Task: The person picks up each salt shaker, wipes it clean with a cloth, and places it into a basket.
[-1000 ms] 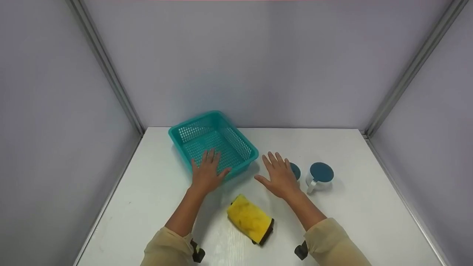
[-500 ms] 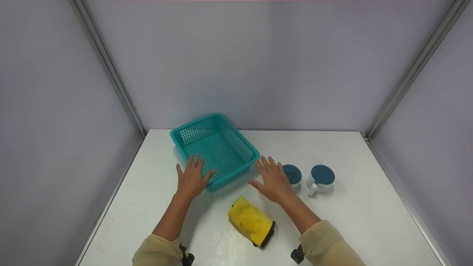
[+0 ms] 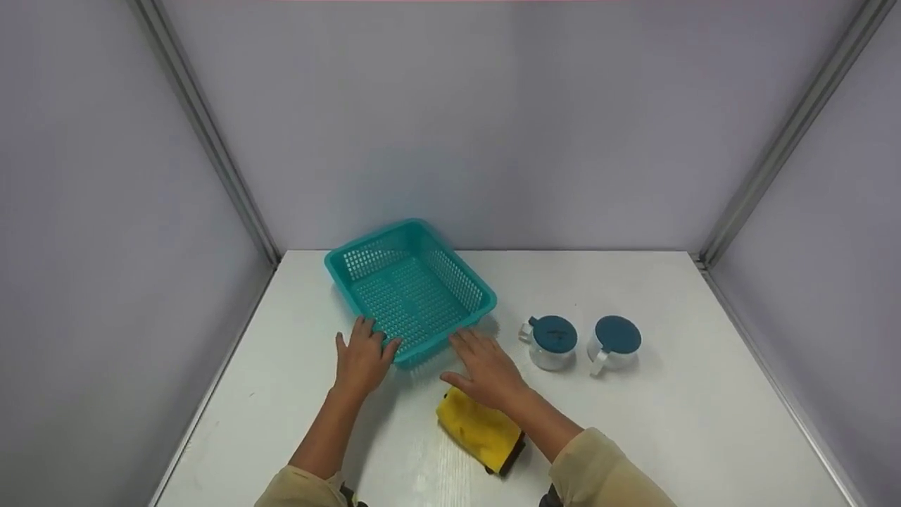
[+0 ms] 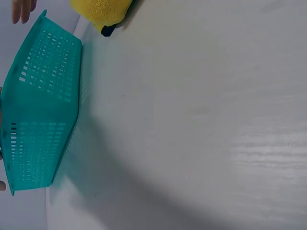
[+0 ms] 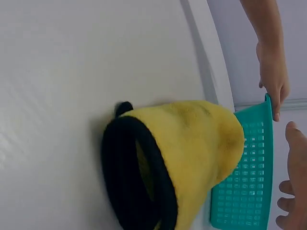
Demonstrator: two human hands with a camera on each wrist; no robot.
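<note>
A teal plastic basket (image 3: 415, 289) stands turned at an angle toward the back left of the white table. My left hand (image 3: 360, 362) is at its near left rim, fingertips on or just over the edge. My right hand (image 3: 486, 370), fingers extended, reaches the near right rim; whether it touches is unclear in the head view, while the right wrist view has its fingers (image 5: 292, 187) slightly apart from the basket (image 5: 244, 182). Below my right hand lies a rolled yellow cloth (image 3: 479, 433) with dark edging, partly hidden by the forearm.
Two white mugs with blue lids stand to the right: a nearer-to-centre mug (image 3: 552, 345) and an outer mug (image 3: 614, 341). Grey panels (image 3: 493, 127) enclose the white table (image 3: 690, 422) at the back and both sides.
My right hand has moved left and nearer, away from the mugs, uncovering the inner one. My left hand has drawn back from over the basket to its rim. Basket and cloth stay put.
</note>
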